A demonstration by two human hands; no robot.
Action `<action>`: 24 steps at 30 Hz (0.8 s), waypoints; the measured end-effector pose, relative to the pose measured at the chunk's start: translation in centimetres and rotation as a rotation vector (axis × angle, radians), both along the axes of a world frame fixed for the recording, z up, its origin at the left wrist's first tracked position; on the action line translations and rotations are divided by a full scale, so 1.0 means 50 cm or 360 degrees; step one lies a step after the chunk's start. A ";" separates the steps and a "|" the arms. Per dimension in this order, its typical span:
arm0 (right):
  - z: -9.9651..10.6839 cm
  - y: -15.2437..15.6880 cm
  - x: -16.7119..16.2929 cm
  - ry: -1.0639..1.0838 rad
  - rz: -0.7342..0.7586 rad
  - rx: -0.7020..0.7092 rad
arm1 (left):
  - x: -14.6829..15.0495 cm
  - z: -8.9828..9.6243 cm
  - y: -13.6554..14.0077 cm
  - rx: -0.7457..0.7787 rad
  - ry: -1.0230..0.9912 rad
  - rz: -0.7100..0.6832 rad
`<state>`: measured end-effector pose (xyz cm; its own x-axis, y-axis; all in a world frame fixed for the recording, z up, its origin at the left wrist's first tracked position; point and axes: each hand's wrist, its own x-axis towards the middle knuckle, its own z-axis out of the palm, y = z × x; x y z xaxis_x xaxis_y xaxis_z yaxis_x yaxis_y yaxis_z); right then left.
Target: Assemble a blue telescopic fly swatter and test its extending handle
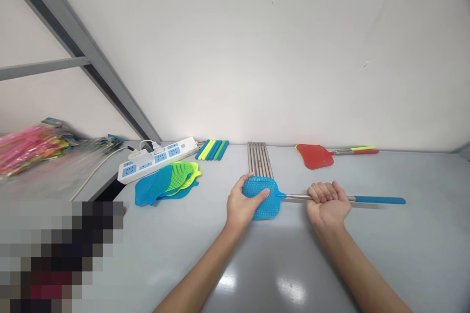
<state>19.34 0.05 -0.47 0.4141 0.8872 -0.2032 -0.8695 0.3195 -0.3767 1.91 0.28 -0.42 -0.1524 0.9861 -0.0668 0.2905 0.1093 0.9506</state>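
A blue fly swatter [271,203] with a metal rod and a blue grip lies crosswise between my two hands. My left hand [243,203] pinches its perforated head, thumb on top, the other fingers mostly hidden beneath. Around the metal rod, right of the head, the fingers of my right hand [328,203] are wrapped. Behind the head, several metal rods [259,156] lie side by side. To the left is a pile of loose swatter heads [165,186] in blue, green and yellow. A row of blue, yellow and green grips [213,150] sits near the wall.
A white power strip [157,160] with plugs stands at the left. Red and yellow swatters [316,155] rest at the back right. Bagged pink and yellow items [36,146] lie beyond a grey metal frame [99,68]. A pixelated area covers the lower left.
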 end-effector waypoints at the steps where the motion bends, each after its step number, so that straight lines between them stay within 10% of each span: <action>1: 0.003 0.000 0.002 0.0020 0.0013 0.0005 | 0.000 0.002 0.001 0.0024 -0.0011 -0.0014; 24: 0.009 0.021 0.031 0.0302 0.0138 -0.0137 | -0.009 0.027 0.012 0.0357 -0.0117 -0.0032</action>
<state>20.91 1.09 0.00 0.2839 0.8940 -0.3466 -0.9503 0.2141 -0.2261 1.44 0.89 0.93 -0.1357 0.9802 0.1443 0.2197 -0.1122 0.9691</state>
